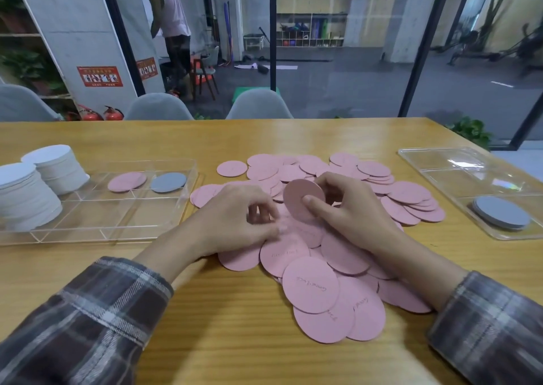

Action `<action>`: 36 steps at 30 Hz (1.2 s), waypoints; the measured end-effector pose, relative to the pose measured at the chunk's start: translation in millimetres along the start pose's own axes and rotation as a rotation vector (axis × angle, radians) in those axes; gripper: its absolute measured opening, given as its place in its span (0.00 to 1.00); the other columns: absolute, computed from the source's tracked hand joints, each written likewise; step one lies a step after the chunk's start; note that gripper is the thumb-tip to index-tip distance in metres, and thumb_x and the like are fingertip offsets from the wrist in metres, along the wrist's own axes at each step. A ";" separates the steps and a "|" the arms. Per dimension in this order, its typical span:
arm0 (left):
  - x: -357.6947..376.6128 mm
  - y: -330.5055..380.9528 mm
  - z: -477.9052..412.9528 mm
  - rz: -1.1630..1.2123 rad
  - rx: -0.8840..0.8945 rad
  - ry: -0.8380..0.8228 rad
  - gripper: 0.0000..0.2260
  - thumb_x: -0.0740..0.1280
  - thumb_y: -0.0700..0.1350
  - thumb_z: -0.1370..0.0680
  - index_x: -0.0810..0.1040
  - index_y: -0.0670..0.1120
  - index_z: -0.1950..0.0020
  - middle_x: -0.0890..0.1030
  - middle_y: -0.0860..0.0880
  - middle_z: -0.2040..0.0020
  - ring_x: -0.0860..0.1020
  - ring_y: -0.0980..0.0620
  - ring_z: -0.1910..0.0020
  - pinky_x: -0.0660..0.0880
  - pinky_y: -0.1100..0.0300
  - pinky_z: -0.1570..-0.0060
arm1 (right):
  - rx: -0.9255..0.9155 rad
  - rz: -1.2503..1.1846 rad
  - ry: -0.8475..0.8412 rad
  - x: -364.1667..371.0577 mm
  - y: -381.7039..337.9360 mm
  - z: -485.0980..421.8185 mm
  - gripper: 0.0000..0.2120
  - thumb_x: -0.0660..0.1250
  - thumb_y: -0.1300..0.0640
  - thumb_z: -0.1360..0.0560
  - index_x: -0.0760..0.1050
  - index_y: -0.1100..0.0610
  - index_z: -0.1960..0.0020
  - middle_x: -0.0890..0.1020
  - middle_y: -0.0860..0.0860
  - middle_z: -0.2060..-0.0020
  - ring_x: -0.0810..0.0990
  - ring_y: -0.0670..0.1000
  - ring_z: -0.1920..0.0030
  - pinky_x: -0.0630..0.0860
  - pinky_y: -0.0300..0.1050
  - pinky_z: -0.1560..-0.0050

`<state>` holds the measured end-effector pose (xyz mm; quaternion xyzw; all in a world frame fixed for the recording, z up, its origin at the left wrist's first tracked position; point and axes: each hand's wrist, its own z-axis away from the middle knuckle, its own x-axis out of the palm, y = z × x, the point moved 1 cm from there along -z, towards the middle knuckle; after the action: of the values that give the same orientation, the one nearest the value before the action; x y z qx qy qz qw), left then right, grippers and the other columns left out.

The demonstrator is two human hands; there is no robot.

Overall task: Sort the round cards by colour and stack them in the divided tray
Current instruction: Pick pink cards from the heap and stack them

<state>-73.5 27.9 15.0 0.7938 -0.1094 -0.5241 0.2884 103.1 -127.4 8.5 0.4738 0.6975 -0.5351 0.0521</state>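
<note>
A wide heap of pink round cards covers the middle of the wooden table. My right hand holds one pink card upright over the heap, thumb on its near face. My left hand rests on the heap with curled fingers that pinch at the cards beneath. The divided clear tray at the left holds two tall white stacks, a small pink stack and a grey card.
A second clear tray lies at the right with a grey stack in its near corner. Grey chairs stand behind the table's far edge, before a glass wall. Bare wood lies in front of the heap.
</note>
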 end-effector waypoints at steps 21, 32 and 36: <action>-0.9 -5.0 -4.3 0.478 -0.262 0.121 0.08 0.77 0.40 0.23 0.83 0.45 0.46 0.84 0.45 0.59 0.84 0.48 0.63 0.85 0.50 0.56 | 0.142 -0.088 -0.117 -0.9 -10.5 3.1 0.08 0.60 0.61 0.18 0.76 0.61 0.53 0.84 0.55 0.68 0.84 0.57 0.68 0.80 0.50 0.65; 14.0 14.2 -1.9 0.458 -0.315 0.180 0.11 0.78 0.42 0.24 0.79 0.38 0.51 0.87 0.44 0.63 0.87 0.45 0.64 0.85 0.52 0.63 | 0.090 -0.181 -0.141 6.1 -15.4 7.1 0.10 0.67 0.52 0.18 0.77 0.59 0.50 0.84 0.54 0.64 0.86 0.54 0.65 0.81 0.52 0.61; 15.9 15.9 -0.7 0.083 -0.186 0.262 0.12 0.80 0.51 0.27 0.80 0.46 0.60 0.84 0.52 0.66 0.80 0.58 0.67 0.74 0.69 0.64 | 0.063 -0.113 -0.123 5.6 -13.1 7.2 0.08 0.67 0.55 0.18 0.76 0.59 0.53 0.83 0.51 0.66 0.86 0.51 0.67 0.77 0.43 0.64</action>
<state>-64.0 7.7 12.1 0.8201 -0.0546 -0.4117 0.3937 87.5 -129.4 11.5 0.4015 0.7014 -0.5868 0.0498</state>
